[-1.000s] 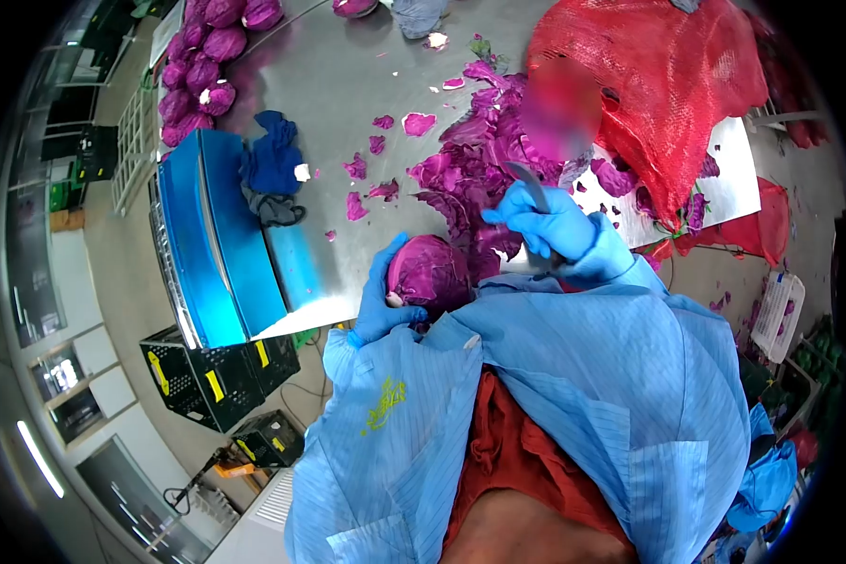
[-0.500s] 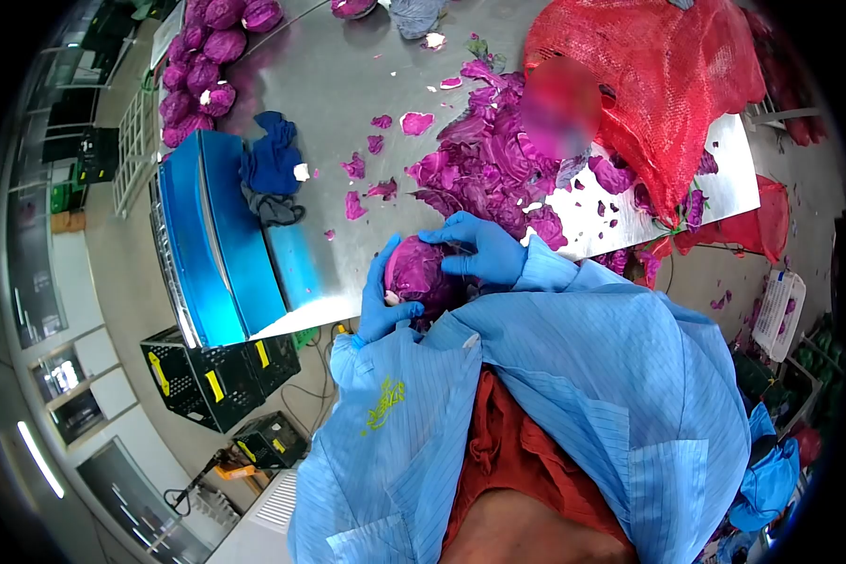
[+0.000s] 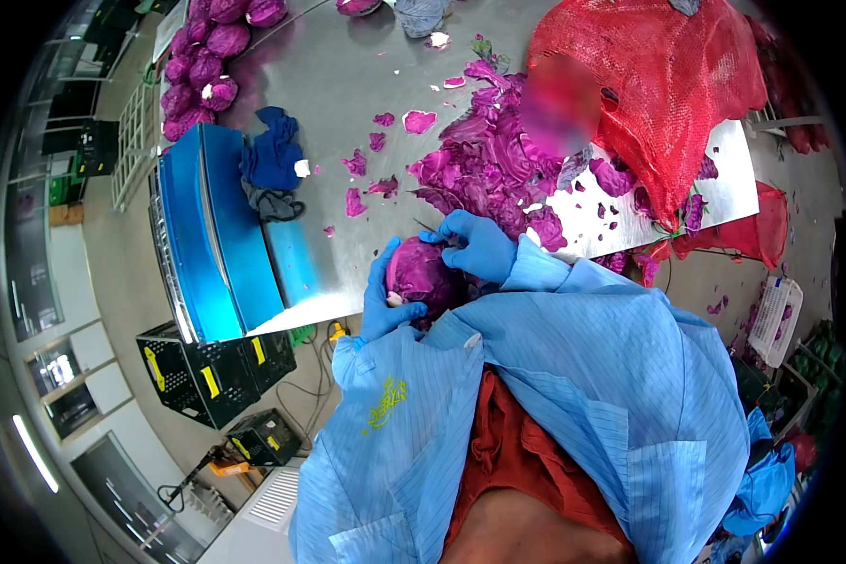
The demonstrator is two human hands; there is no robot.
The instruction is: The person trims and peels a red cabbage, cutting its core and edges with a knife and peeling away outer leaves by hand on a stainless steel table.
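A purple cabbage head [image 3: 420,276] is at the near edge of the metal table [image 3: 348,113]. My left hand [image 3: 385,299], in a blue glove, is wrapped round its left side. My right hand [image 3: 479,246], also gloved, is closed at the cabbage's upper right, with the thin tip of a knife [image 3: 425,226] showing beyond its fingers; the rest of the knife is hidden. Just beyond my right hand lies a heap of loose purple leaves [image 3: 489,164].
Whole cabbages [image 3: 202,70] are piled at the far left, near a blue metal box [image 3: 211,235] and a blue cloth [image 3: 274,150]. A red mesh bag [image 3: 667,85] lies at the right. Black crates [image 3: 207,381] stand on the floor.
My right hand has come from the right, above the leaves, to the cabbage. Its fingers have since drawn together, and the knife tip shows again. My left hand has stayed on the cabbage.
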